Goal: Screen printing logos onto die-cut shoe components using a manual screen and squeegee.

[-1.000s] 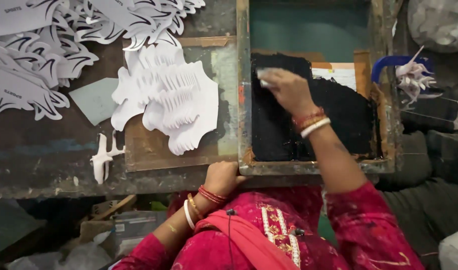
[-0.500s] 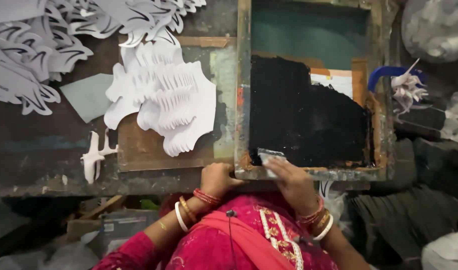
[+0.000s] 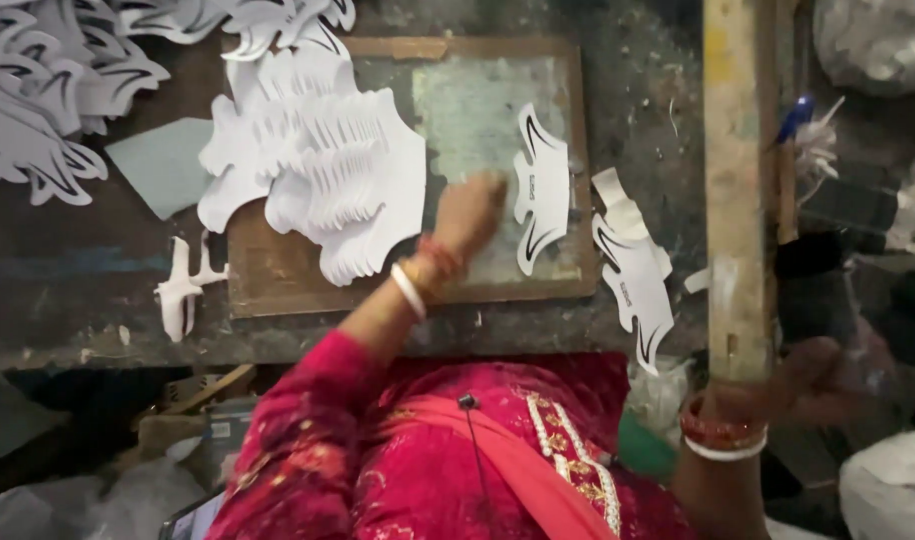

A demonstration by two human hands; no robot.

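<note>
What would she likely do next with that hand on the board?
Probably pinch the printed white cut-out and lift it away. The left hand rests beside it on the board, the right hand holds the wooden frame swung up clear, and other printed pieces lie off to the side.

Left hand (image 3: 470, 212) motion-blurred, fingers indistinct; contact with printed white cutout (image 3: 541, 188) unclear. Right hand (image 3: 793, 385) dark, mostly hidden behind raised wooden frame (image 3: 735, 190); grip unreadable. Frame cut by top edge. Cutout pile (image 3: 48, 90) cropped at left edge.
</note>
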